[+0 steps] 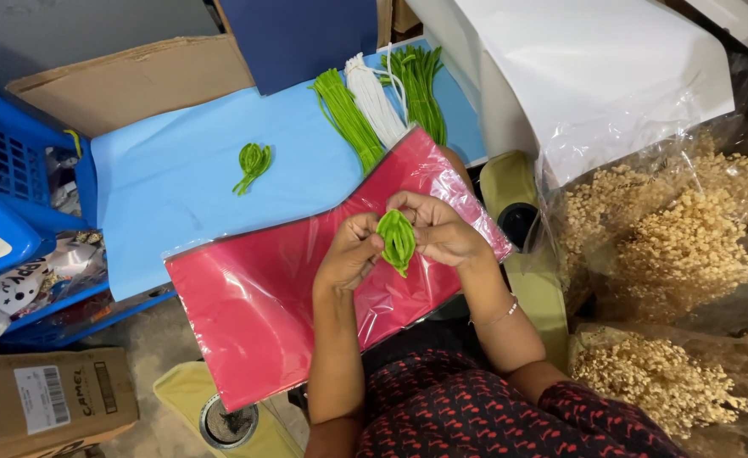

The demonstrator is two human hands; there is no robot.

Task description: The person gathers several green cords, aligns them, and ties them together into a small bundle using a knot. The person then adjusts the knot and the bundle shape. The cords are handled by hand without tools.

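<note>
Both hands meet over a red plastic-wrapped sheet pack (255,297) resting on my lap. My left hand (350,250) and my right hand (442,233) pinch a green leaf shape (397,241) made of fuzzy wire between their fingertips. A finished green wire leaf (253,165) lies alone on the light blue sheet (170,187) farther away. Bundles of green wire stems (347,114) (421,80) and a white bundle (374,100) lie at the far edge of that blue sheet.
A blue crate (18,187) stands at the left, with cardboard boxes (128,80) behind and one (47,399) below. At the right, a white sheet (594,76) covers something, and clear bags of dried beige flowers (671,246) sit beside me.
</note>
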